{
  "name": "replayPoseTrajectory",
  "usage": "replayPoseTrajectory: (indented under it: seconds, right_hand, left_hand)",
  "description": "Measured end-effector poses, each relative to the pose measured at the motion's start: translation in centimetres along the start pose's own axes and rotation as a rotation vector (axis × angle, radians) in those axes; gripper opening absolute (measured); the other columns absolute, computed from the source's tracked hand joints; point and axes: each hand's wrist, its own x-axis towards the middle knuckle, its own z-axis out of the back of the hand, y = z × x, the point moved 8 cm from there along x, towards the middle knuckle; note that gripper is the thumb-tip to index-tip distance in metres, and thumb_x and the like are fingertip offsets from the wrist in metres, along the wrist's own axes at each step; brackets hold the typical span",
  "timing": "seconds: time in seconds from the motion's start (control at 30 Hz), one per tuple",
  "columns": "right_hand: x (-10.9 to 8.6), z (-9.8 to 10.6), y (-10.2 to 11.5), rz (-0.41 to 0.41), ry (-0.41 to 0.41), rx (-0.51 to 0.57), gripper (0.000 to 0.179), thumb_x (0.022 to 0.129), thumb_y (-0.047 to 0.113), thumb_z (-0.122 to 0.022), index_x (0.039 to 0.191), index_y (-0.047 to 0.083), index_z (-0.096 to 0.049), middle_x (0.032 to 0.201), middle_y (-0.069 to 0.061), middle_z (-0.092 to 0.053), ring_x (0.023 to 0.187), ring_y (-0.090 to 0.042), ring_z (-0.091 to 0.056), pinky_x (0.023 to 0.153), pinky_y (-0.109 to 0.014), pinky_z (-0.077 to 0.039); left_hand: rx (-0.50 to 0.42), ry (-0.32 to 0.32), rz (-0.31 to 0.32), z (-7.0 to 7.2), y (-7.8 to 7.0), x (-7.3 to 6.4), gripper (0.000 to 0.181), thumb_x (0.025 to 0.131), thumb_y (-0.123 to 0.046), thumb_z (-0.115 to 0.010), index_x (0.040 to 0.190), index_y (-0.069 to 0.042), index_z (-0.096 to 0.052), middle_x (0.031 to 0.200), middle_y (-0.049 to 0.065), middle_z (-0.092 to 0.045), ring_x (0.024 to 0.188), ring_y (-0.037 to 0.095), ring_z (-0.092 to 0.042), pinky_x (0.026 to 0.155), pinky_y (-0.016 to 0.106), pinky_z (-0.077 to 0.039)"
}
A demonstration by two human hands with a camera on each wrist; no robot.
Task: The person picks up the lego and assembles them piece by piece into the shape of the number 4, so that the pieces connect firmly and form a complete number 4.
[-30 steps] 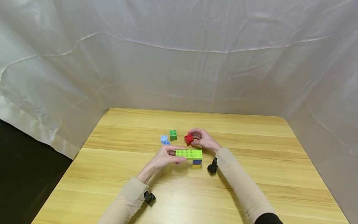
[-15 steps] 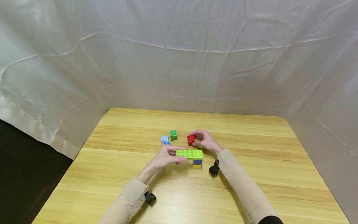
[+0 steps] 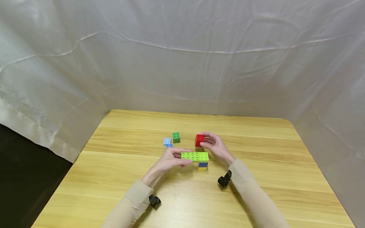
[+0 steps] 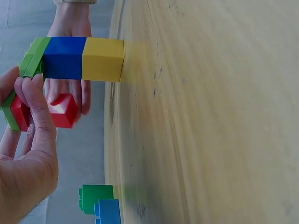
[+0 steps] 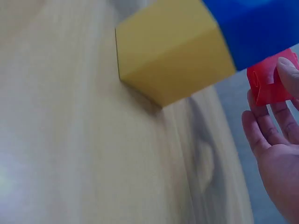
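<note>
While cloth (image 3: 182, 76) lines the wood table (image 3: 256, 152)'s far side, left hand (image 3: 168, 159) pinches lime bar (image 3: 190, 155), right hand (image 3: 216, 146) pinches red cube (image 3: 199, 140); only left-wrist view shows second red block (image 4: 18, 115) under bar.

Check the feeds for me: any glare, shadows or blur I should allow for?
Head: pale glare on the near part of the table, soft shadows beside the left sleeve and right sleeve; left wrist: a pale highlight on the red brick in the right hand; right wrist: a bright spot at the left edge, and the close yellow brick looks soft-edged.
</note>
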Motion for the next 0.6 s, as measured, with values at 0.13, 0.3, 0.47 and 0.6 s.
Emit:
replayPoseTrajectory:
  seconds: [0.13,0.3,0.47,0.6]
  right_hand:
    - [-1.4,0.5,0.9,0.025,-0.042,0.037,0.046,0.096,0.007,-0.066,0.139,-0.002,-0.052,0.131,-0.014,-0.059,0.107,-0.006,-0.066,0.092,-0.019,-0.056]
    - [-3.0,0.9,1.9,0.073,-0.105,0.109,0.049,0.097,0.005,-0.065,0.142,-0.006,-0.048,0.126,0.005,-0.061,0.111,-0.002,-0.064,0.095,-0.018,-0.056]
    - [-4.4,1.2,3.0,0.155,-0.155,0.186,0.05,0.097,-0.001,-0.062,0.142,-0.012,-0.043,0.126,0.012,-0.063,0.115,-0.001,-0.063,0.098,-0.017,-0.054]
    - [-5.5,1.2,3.6,0.216,-0.179,0.233,0.049,0.097,-0.003,-0.06,0.14,-0.015,-0.043,0.13,0.008,-0.062,0.118,-0.002,-0.064,0.099,-0.018,-0.054]
  left_hand:
    - [-0.002,0.005,-0.002,-0.2,0.0,0.2,0.049,0.087,-0.007,-0.077,0.133,0.001,-0.063,0.111,0.025,-0.074,0.078,0.02,-0.072,0.071,0.034,-0.062]
    - [-0.006,0.013,-0.007,-0.5,-0.1,0.5,0.048,0.087,-0.008,-0.077,0.132,0.002,-0.063,0.108,0.023,-0.075,0.075,0.018,-0.072,0.071,0.035,-0.062]
    - [0.002,0.009,-0.012,-0.8,-0.2,0.7,0.047,0.086,-0.007,-0.078,0.131,0.0,-0.064,0.106,0.021,-0.077,0.075,0.02,-0.072,0.074,0.04,-0.063]
    - [-0.003,0.012,-0.024,-1.0,-0.3,0.9,0.048,0.086,-0.005,-0.077,0.131,0.001,-0.063,0.106,0.024,-0.075,0.075,0.019,-0.072,0.075,0.044,-0.063]
